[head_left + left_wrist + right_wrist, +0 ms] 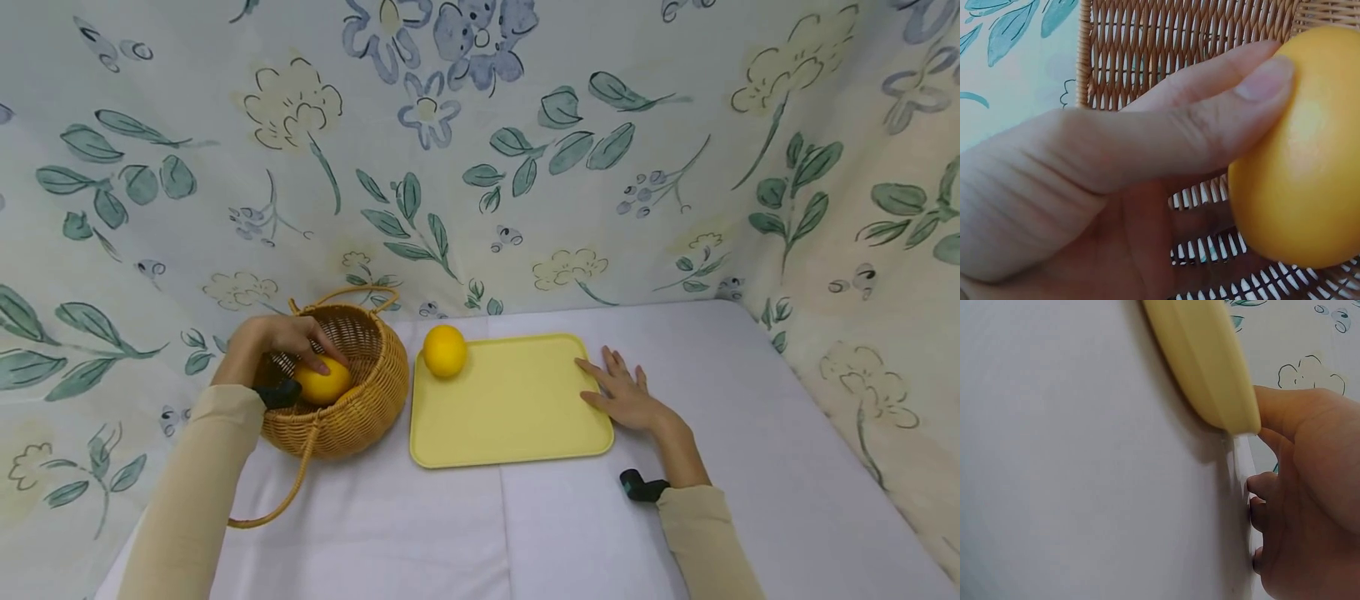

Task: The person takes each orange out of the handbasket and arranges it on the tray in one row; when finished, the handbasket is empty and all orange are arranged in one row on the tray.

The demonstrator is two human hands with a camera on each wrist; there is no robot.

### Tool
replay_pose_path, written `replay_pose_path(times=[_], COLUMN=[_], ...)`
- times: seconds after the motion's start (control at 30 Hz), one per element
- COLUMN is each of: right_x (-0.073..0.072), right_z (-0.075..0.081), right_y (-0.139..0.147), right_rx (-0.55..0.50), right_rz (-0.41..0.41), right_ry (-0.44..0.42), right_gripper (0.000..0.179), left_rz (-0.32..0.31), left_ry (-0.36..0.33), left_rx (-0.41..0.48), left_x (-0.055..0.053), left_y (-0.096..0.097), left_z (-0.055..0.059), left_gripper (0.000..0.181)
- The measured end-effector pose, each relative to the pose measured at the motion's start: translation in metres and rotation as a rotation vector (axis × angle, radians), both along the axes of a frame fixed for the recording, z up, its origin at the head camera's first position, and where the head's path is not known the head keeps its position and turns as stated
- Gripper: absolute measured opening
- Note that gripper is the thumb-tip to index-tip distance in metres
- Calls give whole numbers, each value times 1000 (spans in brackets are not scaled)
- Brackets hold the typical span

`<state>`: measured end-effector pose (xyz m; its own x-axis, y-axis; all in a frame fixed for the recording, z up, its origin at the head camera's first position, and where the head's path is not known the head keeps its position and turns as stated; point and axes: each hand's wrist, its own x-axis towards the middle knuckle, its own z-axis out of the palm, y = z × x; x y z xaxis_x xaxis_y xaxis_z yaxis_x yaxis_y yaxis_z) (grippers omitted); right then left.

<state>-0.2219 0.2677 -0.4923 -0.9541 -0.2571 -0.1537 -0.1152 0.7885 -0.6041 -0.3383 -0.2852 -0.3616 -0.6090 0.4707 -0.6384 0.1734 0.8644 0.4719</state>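
Inside the wicker basket [386, 379], my left hand [288, 337] grips a yellow-orange orange [324, 382]. Its thumb [1254, 94] presses the smooth side of the orange [1304, 144] in the left wrist view; the fingertips behind the fruit are hidden. A second orange [446, 351] sits in the upper left corner of a pale yellow tray [510, 408]. My right hand [626, 396] rests at the tray's right edge, fingers spread and holding nothing. In the right wrist view the thumb side of that hand [1316, 469] meets the tray rim [1210, 362].
A white cloth covers the table [420, 525]. The basket's front handle [288, 500] hangs down onto it, left of the tray. Behind and at the right stands a floral cloth backdrop [450, 208].
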Motion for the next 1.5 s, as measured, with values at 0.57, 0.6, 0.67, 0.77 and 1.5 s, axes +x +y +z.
replay_pose_path(times=[0.57,0.6,0.67,0.77,1.5], right_x=[0,0,0,0,-1], right_z=[2,2,2,2,0], right_y=[1,1,1,1,1], right_rx=[-9,-7,-6,-4,-3], right_rz=[0,0,0,3,7], right_ry=[-3,-4,-5,-6,-6], right_gripper=[66,66,66,66,66], left_rz=[-33,-32,-13,-8,76], left_ry=[-63,-70,-83,-75,100], left_rx=[97,104,109,130,261], left_x=[-5,-6,-6,-5,-7], left_y=[-5,-5,-6,-7,6], left_z=[-6,-7,-8,-9,-18], left_gripper=[48,48,47,46,49])
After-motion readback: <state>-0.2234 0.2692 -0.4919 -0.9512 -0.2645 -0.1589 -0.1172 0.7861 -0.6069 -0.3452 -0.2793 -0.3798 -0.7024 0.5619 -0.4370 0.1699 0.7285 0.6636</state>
